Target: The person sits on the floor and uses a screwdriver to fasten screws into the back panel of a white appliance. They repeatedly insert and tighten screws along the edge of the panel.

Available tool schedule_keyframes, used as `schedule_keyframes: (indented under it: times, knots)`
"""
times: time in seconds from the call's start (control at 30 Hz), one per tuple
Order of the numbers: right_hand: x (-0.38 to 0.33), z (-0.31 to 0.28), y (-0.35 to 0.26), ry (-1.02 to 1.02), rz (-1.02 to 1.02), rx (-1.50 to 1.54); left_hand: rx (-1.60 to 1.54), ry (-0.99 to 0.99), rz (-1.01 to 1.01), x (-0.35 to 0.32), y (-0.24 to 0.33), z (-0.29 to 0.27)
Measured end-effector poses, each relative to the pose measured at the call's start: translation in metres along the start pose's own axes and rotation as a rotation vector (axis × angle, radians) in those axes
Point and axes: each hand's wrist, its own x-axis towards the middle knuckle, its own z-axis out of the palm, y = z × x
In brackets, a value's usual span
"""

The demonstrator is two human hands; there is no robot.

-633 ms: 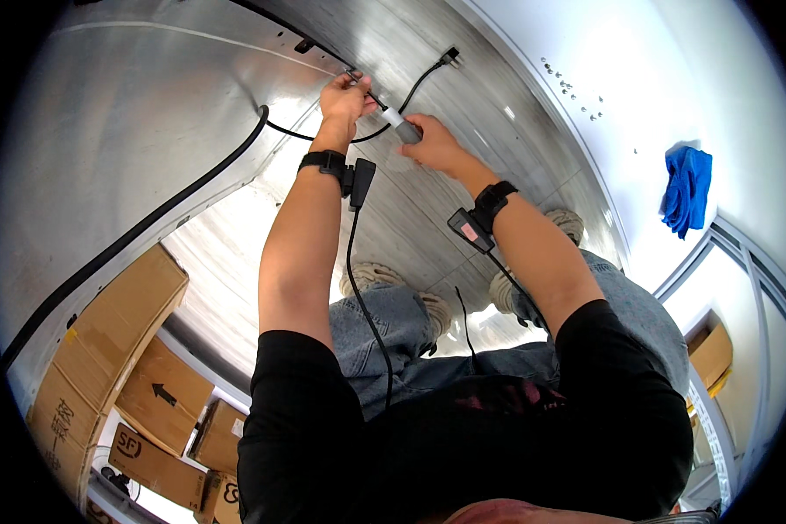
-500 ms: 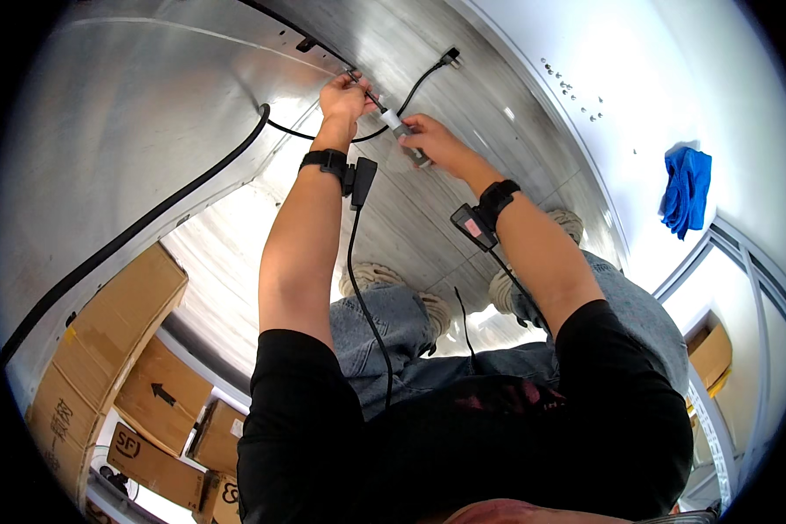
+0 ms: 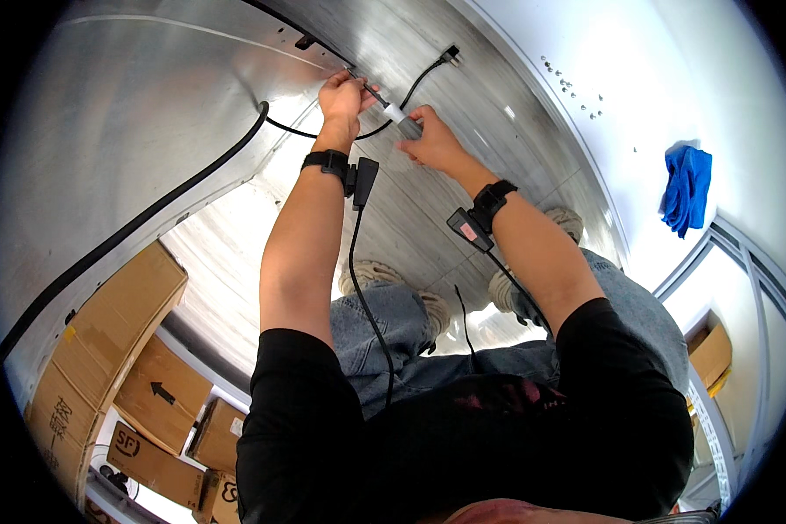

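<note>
Change: right hand has shifted slightly nearer and right; left hand remains at the far panel.
Left grip: fingers closed on a thin metal rod.
Right grip: closed around the grey connector with white tip.
Connector location: far centre, against the metal panel, between both hands.
Nearby: black cable to the right; blue cloth far right.

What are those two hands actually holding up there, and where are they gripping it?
The left hand pinches the thin black cable near its end. The right hand grips a small grey-and-white connector by its grey body, the white tip pointing toward the left hand.
</note>
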Motion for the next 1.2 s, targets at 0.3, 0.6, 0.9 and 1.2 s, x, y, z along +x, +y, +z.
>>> schedule_keyframes:
  times: [0.3,0.6,0.9,1.2]
  knots:
    - [0.002,-0.001,0.008,-0.052,0.002,0.059,-0.048,0.045,-0.012,-0.001,0.000,-0.001]
    - [-0.009,0.001,0.004,-0.013,-0.107,-0.129,-0.039,0.110,-0.019,-0.003,0.003,0.002]
    - [-0.025,-0.019,0.037,0.173,-0.092,-0.009,0.035,0.056,0.018,-0.014,-0.003,0.029]
    - [-0.058,-0.079,0.101,0.414,-0.070,0.374,0.244,-0.169,0.546,-0.037,-0.005,0.135]
